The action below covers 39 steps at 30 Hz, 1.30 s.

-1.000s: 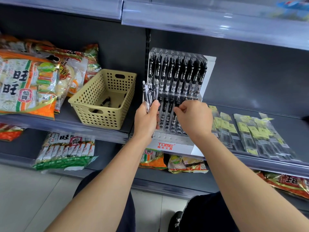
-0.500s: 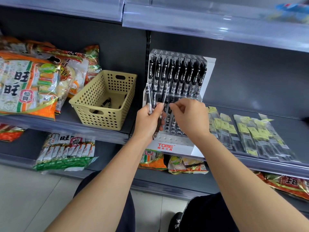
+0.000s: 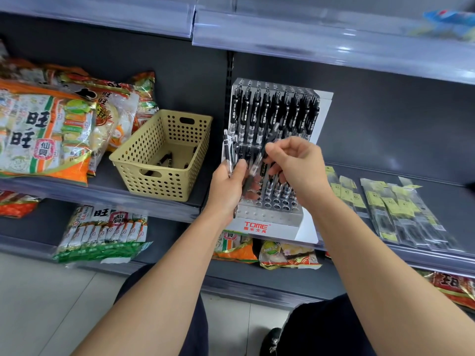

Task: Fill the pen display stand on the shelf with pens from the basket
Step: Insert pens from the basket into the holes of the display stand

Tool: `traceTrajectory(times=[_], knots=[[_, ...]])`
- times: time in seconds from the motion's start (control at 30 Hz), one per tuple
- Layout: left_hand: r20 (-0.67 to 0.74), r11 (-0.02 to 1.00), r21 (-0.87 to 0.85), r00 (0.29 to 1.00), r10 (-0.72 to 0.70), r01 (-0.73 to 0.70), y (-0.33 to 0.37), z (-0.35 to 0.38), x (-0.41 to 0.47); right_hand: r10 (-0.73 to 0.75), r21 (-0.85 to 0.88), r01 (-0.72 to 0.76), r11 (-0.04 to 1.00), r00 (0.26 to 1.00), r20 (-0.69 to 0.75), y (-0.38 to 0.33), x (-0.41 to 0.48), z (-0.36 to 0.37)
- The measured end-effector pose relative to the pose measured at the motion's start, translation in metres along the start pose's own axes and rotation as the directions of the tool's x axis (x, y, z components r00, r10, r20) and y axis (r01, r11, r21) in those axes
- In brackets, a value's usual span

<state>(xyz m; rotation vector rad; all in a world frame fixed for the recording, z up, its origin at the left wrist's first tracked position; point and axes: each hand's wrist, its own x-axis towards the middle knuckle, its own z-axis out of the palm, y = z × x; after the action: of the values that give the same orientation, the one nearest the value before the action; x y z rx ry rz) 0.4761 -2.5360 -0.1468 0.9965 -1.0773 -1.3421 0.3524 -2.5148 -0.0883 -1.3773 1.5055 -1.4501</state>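
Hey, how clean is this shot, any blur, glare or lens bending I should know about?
Head view: the pen pinched by the right hand is motion-smeared, while the logo on the pen display stand reads sharp. Same view: white glare streaks the upper shelf's clear strip. The wide lens bows the shelf edges, and the top right corner is soft.

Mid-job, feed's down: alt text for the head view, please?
The left hand grips a bunch of pens before the part-filled pen display stand; right hand pinches one blurred pen over it. The yellow basket beside it, to the left, holds a few loose pens.
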Motion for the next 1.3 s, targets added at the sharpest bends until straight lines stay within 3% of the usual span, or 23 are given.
traceTrajectory(times=[0.13,0.3,0.87,1.17,1.3], knots=[[-0.130,0.981,0.175,0.985,0.111,-0.087,-0.004,-0.003,0.005,-0.192,-0.273,0.133,0.953,0.961,-0.199,0.000,0.002,0.000],[-0.170,0.968,0.227,0.974,0.148,-0.107,-0.006,-0.006,0.007,-0.385,-0.544,0.234,0.806,0.905,-0.181,0.004,-0.005,0.005],[-0.125,0.977,0.163,0.980,0.157,-0.136,-0.003,-0.007,0.004,-0.192,-0.827,0.110,0.551,0.981,0.003,0.026,-0.003,0.018],[-0.055,0.988,0.086,0.990,0.131,-0.126,-0.003,-0.006,0.002,-0.200,-0.837,0.123,0.533,0.980,0.017,0.030,-0.003,0.018],[-0.008,0.992,0.068,0.994,0.110,-0.109,0.001,-0.005,-0.002,-0.231,-0.786,0.137,0.603,0.973,-0.007,0.028,-0.006,0.015]])
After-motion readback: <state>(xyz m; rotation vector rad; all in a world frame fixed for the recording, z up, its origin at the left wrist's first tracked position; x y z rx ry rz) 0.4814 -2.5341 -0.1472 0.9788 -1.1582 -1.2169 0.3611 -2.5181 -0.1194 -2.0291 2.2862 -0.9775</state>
